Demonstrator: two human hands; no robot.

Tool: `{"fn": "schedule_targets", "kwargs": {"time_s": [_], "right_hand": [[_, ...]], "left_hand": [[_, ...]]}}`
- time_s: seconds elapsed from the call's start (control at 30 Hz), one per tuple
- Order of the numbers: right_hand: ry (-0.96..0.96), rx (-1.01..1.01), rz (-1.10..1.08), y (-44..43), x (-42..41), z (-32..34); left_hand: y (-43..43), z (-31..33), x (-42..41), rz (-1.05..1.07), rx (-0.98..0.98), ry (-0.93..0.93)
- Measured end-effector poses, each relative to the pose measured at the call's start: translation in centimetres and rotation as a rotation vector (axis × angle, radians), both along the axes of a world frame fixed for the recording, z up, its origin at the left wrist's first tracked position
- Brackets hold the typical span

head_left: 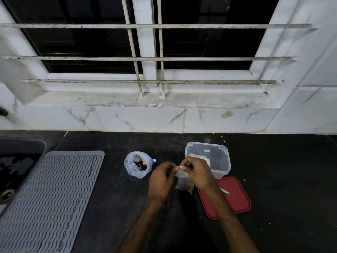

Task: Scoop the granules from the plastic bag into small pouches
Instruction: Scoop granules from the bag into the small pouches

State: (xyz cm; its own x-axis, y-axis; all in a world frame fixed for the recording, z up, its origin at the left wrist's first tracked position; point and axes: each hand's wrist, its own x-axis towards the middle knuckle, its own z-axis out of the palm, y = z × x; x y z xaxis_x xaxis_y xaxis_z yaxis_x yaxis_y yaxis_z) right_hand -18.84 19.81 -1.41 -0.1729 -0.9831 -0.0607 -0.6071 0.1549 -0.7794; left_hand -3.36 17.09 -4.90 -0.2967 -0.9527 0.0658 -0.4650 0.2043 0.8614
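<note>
Noting plastic bag, mouth open and up, on dark counter left of both hands, nearer the left hand. Left hand curled, apparently pinching mouth of small pouch; right hand pinching same mouth. Pouch hanging below both grips, long axis vertical, dark granules at bottom. Scoop lying on red lid, nearer right hand; judged the likelier reach.

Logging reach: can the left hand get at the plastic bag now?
Likely yes: the plastic bag stands just left of the left hand, nothing between, though that hand now pinches the pouch.
</note>
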Motion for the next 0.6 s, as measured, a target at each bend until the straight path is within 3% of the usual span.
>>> {"fn": "schedule_targets", "kwargs": {"time_s": [0.07, 0.27, 0.43, 0.6], "right_hand": [[0.062, -0.018, 0.018, 0.1, 0.2, -0.1], [0.337, 0.014, 0.034, 0.2, 0.9, -0.3], [0.277, 0.067, -0.004, 0.4, 1.5, -0.7], [0.118, 0.036, -0.044, 0.6, 2.0, -0.8]], "left_hand": [[0.0, -0.1, -0.2, 0.042, 0.033, -0.001], [0.8, 0.1, -1.1, 0.246, 0.244, 0.282], [0.6, -0.9, -0.9, 0.226, 0.228, 0.262], [0.8, -0.6, -0.3, 0.044, 0.212, 0.211]]}}
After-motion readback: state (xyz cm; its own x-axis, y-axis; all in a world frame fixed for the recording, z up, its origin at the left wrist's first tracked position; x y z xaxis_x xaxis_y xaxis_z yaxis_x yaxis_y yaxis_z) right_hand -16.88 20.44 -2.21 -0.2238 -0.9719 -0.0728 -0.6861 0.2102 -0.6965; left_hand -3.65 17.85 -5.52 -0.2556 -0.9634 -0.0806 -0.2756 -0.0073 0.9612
